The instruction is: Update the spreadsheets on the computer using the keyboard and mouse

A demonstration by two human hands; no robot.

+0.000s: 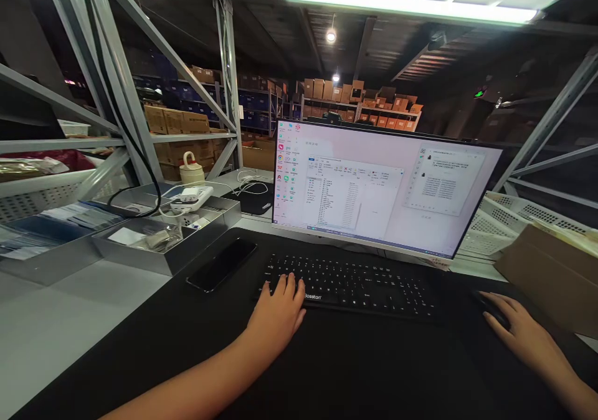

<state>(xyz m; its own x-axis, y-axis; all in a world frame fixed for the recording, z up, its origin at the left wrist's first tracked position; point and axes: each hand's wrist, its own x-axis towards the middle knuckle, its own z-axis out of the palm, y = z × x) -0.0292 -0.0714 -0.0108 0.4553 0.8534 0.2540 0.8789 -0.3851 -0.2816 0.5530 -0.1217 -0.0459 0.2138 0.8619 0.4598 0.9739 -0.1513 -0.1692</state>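
My left hand [279, 309] rests on the left end of a black keyboard [355, 283], fingers spread over the keys. At the right, my right hand [521, 328] lies over a black mouse [488, 305] and grips it. Both sit on a large black desk mat [336, 370]. Behind the keyboard stands a lit monitor [378, 186] showing a file window and a chat window.
A black phone [220, 264] lies left of the keyboard. Grey metal trays [163, 233] with a white charger and cables stand at the left. A brown cardboard box [551, 276] and white baskets [514, 217] are at the right. Metal shelving frames surround the desk.
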